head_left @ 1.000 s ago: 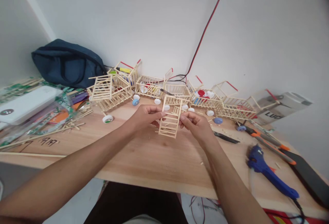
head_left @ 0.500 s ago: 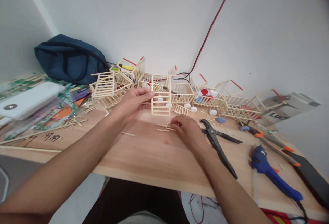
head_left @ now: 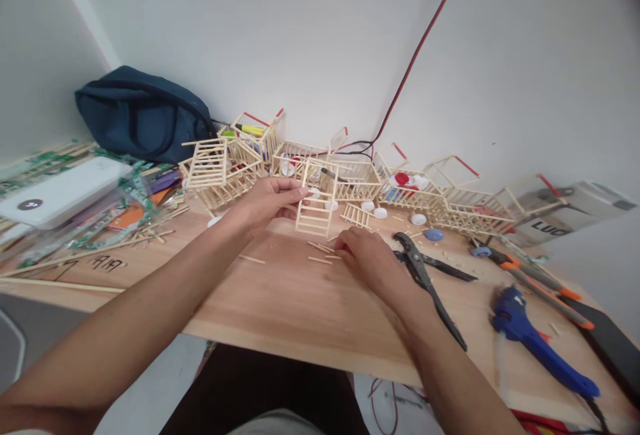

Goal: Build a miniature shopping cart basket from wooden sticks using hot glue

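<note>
My left hand [head_left: 275, 203] pinches the left rail of a small ladder-like frame of pale wooden sticks [head_left: 314, 215], held up over the table. Several rungs cross its lower half, while its upper part is more open. To its right, my right hand [head_left: 361, 248] rests low on the tabletop, fingers curled down at a few short loose sticks [head_left: 320, 260]. Its fingertips are partly hidden, so whether a stick is between them does not show. Just behind it lies a small slatted stick panel [head_left: 356, 215].
Several stick-built carts with red handles [head_left: 470, 212] line the wall. Black pliers [head_left: 425, 282], a blue glue gun [head_left: 540, 348] and orange-handled cutters [head_left: 545, 292] lie right. A white power bank [head_left: 65, 192] and a blue bag [head_left: 145, 115] are left. White caps [head_left: 380, 213] lie mid-table.
The stick frame in my left hand has tilted and dropped slightly. My right hand stays by the loose sticks with little movement. The whole view has shifted a little.
</note>
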`<state>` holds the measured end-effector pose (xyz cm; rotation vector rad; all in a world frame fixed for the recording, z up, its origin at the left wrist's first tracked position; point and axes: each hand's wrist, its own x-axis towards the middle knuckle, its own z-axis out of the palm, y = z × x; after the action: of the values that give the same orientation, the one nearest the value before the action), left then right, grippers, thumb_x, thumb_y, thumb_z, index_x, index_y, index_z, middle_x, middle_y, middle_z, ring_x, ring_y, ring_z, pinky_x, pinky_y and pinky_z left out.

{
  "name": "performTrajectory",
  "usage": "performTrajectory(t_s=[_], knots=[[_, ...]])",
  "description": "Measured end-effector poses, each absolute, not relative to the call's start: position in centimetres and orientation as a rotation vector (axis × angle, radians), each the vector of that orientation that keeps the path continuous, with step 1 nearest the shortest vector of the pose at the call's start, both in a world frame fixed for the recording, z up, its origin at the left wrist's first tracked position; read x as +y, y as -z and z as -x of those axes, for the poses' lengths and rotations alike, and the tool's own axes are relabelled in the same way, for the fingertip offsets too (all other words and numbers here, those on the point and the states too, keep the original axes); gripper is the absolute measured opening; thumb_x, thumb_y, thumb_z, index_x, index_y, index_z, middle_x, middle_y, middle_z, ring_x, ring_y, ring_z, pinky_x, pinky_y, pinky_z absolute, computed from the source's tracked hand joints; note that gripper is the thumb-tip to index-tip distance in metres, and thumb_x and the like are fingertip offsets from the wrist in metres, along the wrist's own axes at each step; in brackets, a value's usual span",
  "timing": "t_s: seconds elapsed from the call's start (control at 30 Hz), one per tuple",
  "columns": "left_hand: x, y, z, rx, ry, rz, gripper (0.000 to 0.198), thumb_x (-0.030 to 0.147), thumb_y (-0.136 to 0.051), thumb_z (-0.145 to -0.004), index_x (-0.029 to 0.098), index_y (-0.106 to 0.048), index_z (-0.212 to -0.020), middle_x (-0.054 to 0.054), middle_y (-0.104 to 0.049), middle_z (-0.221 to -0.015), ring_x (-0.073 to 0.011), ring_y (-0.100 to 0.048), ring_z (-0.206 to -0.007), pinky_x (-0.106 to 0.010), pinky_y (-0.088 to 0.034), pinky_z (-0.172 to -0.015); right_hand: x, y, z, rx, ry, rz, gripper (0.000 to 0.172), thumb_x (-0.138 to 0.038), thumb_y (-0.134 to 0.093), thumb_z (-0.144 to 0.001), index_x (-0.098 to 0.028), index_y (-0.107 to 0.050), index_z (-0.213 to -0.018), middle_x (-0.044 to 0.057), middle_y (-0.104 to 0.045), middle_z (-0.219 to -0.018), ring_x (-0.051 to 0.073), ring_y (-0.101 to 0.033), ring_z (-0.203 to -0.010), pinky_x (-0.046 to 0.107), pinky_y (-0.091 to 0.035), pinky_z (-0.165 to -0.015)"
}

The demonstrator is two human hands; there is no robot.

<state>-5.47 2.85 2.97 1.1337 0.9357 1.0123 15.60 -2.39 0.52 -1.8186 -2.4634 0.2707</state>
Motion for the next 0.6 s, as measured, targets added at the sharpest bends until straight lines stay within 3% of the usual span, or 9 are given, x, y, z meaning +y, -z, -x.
performTrajectory(t_s=[0.2,0.33,0.6], knots=[[3.1,-2.8,5.7,0.973,-0.977,-1.175,0.031,0.035,-0.083,-0.062,0.011,-0.07,-0.076,-0.003,-0.067,-0.075,-0.0085,-0.058,-0.064,-0.021,-0.046,-0.061,-2.4,0.2,-17.1,-2.403,-0.402,1.755,0.015,-0.008,-0.05,-0.082,-0.017,-0.06,-0.075,0.005,-0.066,-0.08,0.017,-0.056,-0.077,0.027,-0.037,-0.071],[3.3,-2.4,5.7,0.966,-0.906,-1.212,0.029,0.035,-0.081,-0.064,0.011,-0.07,-0.077,-0.004,-0.068,-0.075,-0.0104,-0.06,-0.066,-0.023,-0.048,-0.063,-2.5,-0.1,-19.5,-2.192,-0.533,1.609,0.008,-0.018,-0.052,-0.082,-0.019,-0.056,-0.075,-0.001,-0.061,-0.068,0.013,-0.051,-0.062,0.024,-0.035,-0.059],[2.3,-1.3,4.2,0.995,-0.776,-1.26,0.016,0.028,-0.073,-0.073,0.013,-0.07,-0.074,-0.004,-0.069,-0.074,-0.0093,-0.059,-0.065,-0.02,-0.045,-0.059,-2.9,-1.8,-20.0,-1.899,-0.288,1.452,0.012,-0.029,-0.057,-0.086,-0.021,-0.064,-0.093,0.002,-0.065,-0.08,0.014,-0.053,-0.065,0.027,-0.04,-0.062]])
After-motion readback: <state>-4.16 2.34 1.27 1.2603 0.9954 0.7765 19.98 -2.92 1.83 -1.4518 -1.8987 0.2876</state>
